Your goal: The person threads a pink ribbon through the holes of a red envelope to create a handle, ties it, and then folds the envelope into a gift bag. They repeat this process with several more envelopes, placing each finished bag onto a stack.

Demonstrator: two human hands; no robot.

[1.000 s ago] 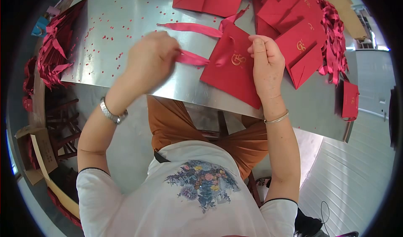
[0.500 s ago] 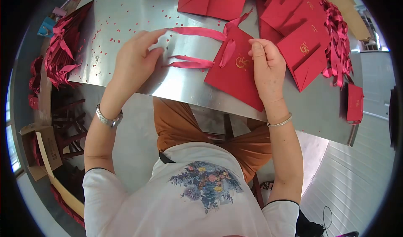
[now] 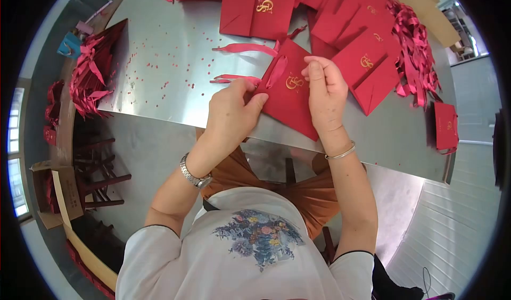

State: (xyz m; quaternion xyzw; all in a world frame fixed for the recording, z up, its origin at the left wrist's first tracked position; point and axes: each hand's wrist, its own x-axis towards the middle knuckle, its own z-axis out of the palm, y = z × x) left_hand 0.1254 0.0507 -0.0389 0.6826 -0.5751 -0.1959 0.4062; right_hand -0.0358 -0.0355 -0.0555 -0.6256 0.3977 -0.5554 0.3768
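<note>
A red paper bag [image 3: 290,100] with a gold monogram lies slanted on the metal table. A red ribbon [image 3: 276,72] loops across its front, and loose ribbon ends [image 3: 245,48] stretch out to its left. My left hand [image 3: 234,108], a watch on the wrist, is at the bag's left edge, its thumb over the front and fingers bent around the edge by the lower ribbon. My right hand [image 3: 326,90], wearing a bangle, rests at the bag's right edge. Its fingers are curled in and the thumb pressed against them; what they pinch, if anything, is hidden.
More red bags [image 3: 367,60] overlap at the right, with others [image 3: 255,7] at the back. A heap of red ribbons [image 3: 415,50] hangs at the right. Ribboned bags [image 3: 98,68] are stacked at the left. Red confetti bits dot the metal table [image 3: 159,50]. A cardboard box [image 3: 66,193] stands lower left.
My left hand has moved right and down, away from the loose ribbon ends to the bag's left edge. My right hand keeps its curled pose at the bag. The view has shifted slightly.
</note>
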